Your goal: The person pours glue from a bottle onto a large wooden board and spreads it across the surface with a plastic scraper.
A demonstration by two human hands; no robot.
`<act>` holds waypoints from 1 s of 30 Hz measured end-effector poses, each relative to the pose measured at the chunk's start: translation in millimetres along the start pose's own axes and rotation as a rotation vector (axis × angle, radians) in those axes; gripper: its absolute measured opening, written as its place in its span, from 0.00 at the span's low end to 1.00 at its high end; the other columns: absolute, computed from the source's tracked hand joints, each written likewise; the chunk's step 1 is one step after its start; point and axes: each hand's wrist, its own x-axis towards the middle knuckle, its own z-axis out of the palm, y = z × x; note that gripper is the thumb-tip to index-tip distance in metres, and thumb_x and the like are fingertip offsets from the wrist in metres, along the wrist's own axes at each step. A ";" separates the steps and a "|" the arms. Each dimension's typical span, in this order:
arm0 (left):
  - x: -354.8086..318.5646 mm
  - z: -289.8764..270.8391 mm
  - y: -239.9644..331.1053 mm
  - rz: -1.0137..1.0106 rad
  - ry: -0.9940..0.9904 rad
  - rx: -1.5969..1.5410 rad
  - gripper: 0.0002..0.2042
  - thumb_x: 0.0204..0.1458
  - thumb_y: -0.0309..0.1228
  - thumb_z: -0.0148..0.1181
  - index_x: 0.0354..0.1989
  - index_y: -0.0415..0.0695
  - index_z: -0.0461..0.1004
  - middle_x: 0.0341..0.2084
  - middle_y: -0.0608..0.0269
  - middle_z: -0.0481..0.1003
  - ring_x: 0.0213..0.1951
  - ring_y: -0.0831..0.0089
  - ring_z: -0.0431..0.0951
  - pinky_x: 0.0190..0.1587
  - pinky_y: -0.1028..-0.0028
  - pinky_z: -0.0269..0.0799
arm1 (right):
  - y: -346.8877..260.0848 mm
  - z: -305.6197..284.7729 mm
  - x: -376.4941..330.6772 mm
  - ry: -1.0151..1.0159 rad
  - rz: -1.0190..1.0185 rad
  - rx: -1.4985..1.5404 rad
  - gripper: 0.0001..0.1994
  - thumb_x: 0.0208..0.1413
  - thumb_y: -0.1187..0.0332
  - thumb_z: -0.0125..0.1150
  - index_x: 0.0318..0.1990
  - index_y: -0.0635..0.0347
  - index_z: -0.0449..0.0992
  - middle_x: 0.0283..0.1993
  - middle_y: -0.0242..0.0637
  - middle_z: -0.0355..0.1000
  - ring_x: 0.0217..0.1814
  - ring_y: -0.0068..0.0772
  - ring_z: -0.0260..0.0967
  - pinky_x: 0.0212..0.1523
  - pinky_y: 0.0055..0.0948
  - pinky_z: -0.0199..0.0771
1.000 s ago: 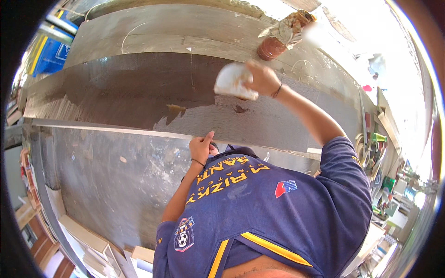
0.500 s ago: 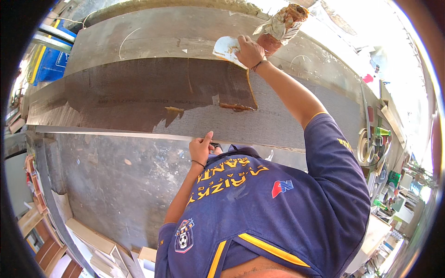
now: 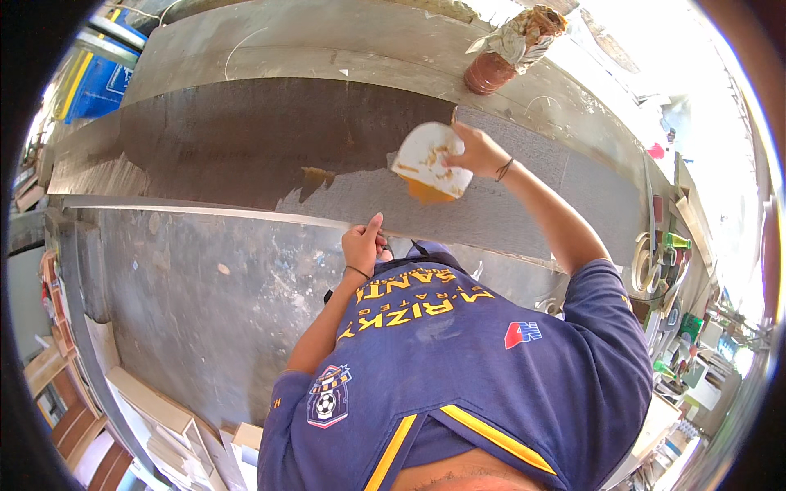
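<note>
A long flat board (image 3: 524, 213) lies across a metal-topped bench in front of me. Its left part (image 3: 246, 139) is dark and wet with a brown coating, while its right part is dry and grey. My right hand (image 3: 481, 152) grips a white pad (image 3: 426, 164) smeared with orange-brown liquid, held against the board at the edge of the dark area. My left hand (image 3: 364, 244) rests on the board's near edge, fingers curled, holding nothing that I can see. My blue shirt fills the lower middle of the view.
A rusty can (image 3: 490, 72) with a paper-wrapped tool stuck in it stands on the far board past the pad. A blue crate (image 3: 98, 86) sits far left. Tape rolls and small bottles (image 3: 663, 254) crowd the right side. Light boards (image 3: 155, 409) lie lower left.
My right hand went up to the can with the pad, then came back down onto the board, the pad now carrying fresh orange-brown liquid. My left hand stayed on the edge.
</note>
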 end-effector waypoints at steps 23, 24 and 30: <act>-1.4 -3.9 -2.2 0.096 0.017 0.095 0.22 0.47 0.47 0.62 0.15 0.38 0.71 0.10 0.61 0.73 0.10 0.81 0.68 0.14 0.80 0.61 | -73.3 21.5 209.8 0.405 0.066 -0.360 0.24 0.45 0.59 0.60 0.49 0.58 0.64 0.49 0.49 0.68 0.50 0.53 0.68 0.48 0.44 0.70; 0.0 -4.0 -1.5 0.102 0.011 0.104 0.22 0.47 0.47 0.63 0.15 0.38 0.71 0.10 0.61 0.72 0.10 0.81 0.68 0.14 0.80 0.61 | -69.3 10.4 214.0 0.475 0.059 -0.358 0.24 0.45 0.58 0.60 0.48 0.59 0.65 0.49 0.49 0.68 0.49 0.52 0.69 0.47 0.44 0.70; 0.9 -3.5 -6.3 0.075 0.032 -0.046 0.20 0.49 0.45 0.63 0.17 0.40 0.71 0.12 0.62 0.73 0.12 0.83 0.65 0.15 0.82 0.59 | -80.2 -41.4 140.3 0.583 -0.124 -0.151 0.28 0.43 0.53 0.63 0.46 0.64 0.66 0.45 0.49 0.70 0.48 0.50 0.69 0.46 0.44 0.69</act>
